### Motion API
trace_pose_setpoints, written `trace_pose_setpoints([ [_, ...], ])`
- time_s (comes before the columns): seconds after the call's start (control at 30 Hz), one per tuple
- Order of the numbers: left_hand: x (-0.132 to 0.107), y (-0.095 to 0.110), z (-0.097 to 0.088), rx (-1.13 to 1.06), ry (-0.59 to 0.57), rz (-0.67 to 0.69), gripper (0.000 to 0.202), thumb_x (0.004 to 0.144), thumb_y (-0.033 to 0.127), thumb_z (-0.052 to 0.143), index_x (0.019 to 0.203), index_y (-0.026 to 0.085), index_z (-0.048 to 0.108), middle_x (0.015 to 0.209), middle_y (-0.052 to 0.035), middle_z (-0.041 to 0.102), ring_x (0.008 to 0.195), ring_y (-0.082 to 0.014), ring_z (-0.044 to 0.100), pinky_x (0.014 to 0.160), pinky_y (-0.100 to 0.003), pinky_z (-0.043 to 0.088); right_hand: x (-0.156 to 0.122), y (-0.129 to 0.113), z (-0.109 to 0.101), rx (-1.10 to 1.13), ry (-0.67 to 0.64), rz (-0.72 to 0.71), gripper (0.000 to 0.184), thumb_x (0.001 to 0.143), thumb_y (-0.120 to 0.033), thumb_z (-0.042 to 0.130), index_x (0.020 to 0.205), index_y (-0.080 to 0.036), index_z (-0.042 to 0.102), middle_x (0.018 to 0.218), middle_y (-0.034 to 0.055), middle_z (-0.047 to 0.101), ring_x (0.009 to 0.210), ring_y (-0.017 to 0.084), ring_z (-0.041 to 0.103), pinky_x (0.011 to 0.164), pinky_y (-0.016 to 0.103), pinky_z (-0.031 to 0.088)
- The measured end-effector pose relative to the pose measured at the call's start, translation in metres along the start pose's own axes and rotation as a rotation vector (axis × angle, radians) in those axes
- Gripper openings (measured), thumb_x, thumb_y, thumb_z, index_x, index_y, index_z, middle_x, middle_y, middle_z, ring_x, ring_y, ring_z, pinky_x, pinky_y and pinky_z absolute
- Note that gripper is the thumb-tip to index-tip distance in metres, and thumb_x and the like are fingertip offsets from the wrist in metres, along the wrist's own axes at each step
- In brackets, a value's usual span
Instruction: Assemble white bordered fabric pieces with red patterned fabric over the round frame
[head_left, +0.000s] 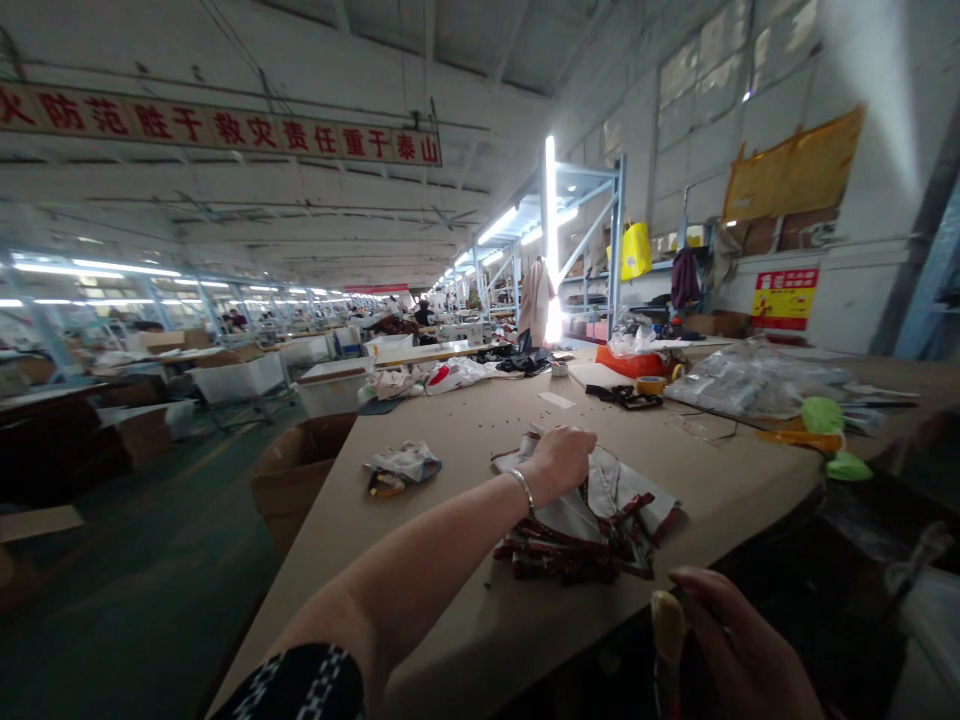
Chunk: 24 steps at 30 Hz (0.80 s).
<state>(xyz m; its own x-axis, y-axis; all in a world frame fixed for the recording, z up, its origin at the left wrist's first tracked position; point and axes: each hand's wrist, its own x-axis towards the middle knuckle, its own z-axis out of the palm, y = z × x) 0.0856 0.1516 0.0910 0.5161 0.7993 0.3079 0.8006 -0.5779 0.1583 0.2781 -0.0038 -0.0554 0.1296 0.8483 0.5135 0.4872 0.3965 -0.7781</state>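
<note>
A pile of pale cut fabric pieces [559, 515] with dark red, shiny edges lies on the brown-topped table [435, 560]. My left hand [562, 460], with a bracelet at the wrist, reaches over the pile. Its fingers are curled closed at the upper part of a white fabric piece [619, 480]; the fingertips are hidden. Low at the table's near edge is my right hand [742, 640], in shadow, its fingers bent together. A yellowish, rounded tip [667, 620] shows beside them; whether it is a covered thumb or a held thing, I cannot tell.
A crumpled cloth bundle [403, 465] lies left on the table. Toward the back are a tape roll [651, 385], black scraps [624, 397] and clear plastic bags [757, 385]. Green-handled scissors [823, 415] sit at the right. A cardboard box [300, 470] stands beside the table's left edge.
</note>
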Motion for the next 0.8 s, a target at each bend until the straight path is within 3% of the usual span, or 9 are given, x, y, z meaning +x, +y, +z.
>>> trace_pose_setpoints([
  [0.07,-0.027,0.002,-0.009,0.015,0.081,0.002,0.02,0.076,0.008,0.049,0.084,0.017,0.065,0.092,-0.0094,0.068,0.092,-0.0227,0.061,0.085,-0.035,0.046,0.023,-0.037,0.016,-0.095,0.021,-0.189,0.03,0.087,-0.042,0.049,0.105,-0.025,0.065,0.113,0.0079,0.066,0.105,0.023,0.063,0.091,0.035,0.052],
  [0.17,-0.07,0.009,-0.008,0.014,0.26,-0.026,0.017,0.072,0.008,0.049,0.077,0.019,0.06,0.085,-0.0068,0.065,0.088,-0.0212,0.058,0.081,-0.032,0.045,0.053,-0.07,0.043,-0.258,0.02,-0.358,0.035,0.09,-0.038,0.046,0.118,-0.021,0.058,0.12,0.0112,0.06,0.115,0.027,0.055,0.098,0.044,0.046],
  [0.27,-0.107,0.014,0.004,-0.055,0.41,-0.095,0.018,0.067,0.005,0.047,0.07,0.021,0.054,0.078,-0.0051,0.062,0.082,-0.0199,0.056,0.074,-0.03,0.044,0.069,-0.086,0.066,-0.42,-0.091,-0.379,0.036,0.091,-0.03,0.045,0.124,-0.02,0.055,0.122,0.0106,0.06,0.113,0.027,0.053,0.095,0.042,0.046],
  [0.37,-0.133,0.014,0.014,-0.139,0.469,-0.151,0.021,0.065,0.002,0.045,0.068,0.022,0.051,0.076,-0.0036,0.061,0.079,-0.0187,0.055,0.07,-0.029,0.042,0.074,-0.095,0.078,-0.552,-0.272,-0.37,0.03,0.092,-0.021,0.042,0.117,-0.021,0.059,0.113,0.008,0.064,0.106,0.025,0.055,0.089,0.036,0.046],
  [0.47,-0.149,0.01,0.015,-0.152,0.483,-0.187,0.021,0.065,0.001,0.044,0.068,0.022,0.049,0.074,-0.0027,0.059,0.077,-0.0183,0.054,0.069,-0.028,0.04,0.074,-0.097,0.076,-0.718,-0.374,-0.373,0.028,0.089,-0.014,0.044,0.109,-0.018,0.063,0.106,0.0096,0.065,0.101,0.026,0.057,0.086,0.036,0.045],
  [0.63,-0.175,-0.003,0.019,-0.152,0.491,-0.263,0.017,0.069,0.005,0.045,0.067,0.022,0.048,0.073,-0.0022,0.055,0.074,-0.0177,0.053,0.067,-0.028,0.038,0.069,-0.09,0.054,-0.936,-0.369,-0.302,0.039,0.084,-0.004,0.04,0.114,-0.014,0.064,0.109,0.0146,0.065,0.1,0.028,0.06,0.083,0.035,0.044],
  [0.73,-0.187,-0.011,0.034,-0.293,0.476,-0.359,0.014,0.069,0.008,0.047,0.067,0.021,0.05,0.07,-0.0003,0.054,0.067,-0.016,0.051,0.064,-0.027,0.037,0.056,-0.087,0.045,-0.883,-0.405,-0.182,0.042,0.084,-0.008,0.041,0.121,-0.015,0.06,0.105,0.015,0.068,0.09,0.027,0.065,0.076,0.033,0.047],
  [0.8,-0.193,-0.01,0.046,-0.512,0.459,-0.451,0.01,0.069,0.011,0.048,0.067,0.021,0.051,0.063,0.0019,0.051,0.059,-0.0143,0.048,0.058,-0.026,0.036,0.042,-0.083,0.044,-0.773,-0.392,-0.146,0.044,0.084,-0.009,0.041,0.125,-0.014,0.058,0.109,0.0149,0.068,0.093,0.026,0.066,0.079,0.033,0.048],
])
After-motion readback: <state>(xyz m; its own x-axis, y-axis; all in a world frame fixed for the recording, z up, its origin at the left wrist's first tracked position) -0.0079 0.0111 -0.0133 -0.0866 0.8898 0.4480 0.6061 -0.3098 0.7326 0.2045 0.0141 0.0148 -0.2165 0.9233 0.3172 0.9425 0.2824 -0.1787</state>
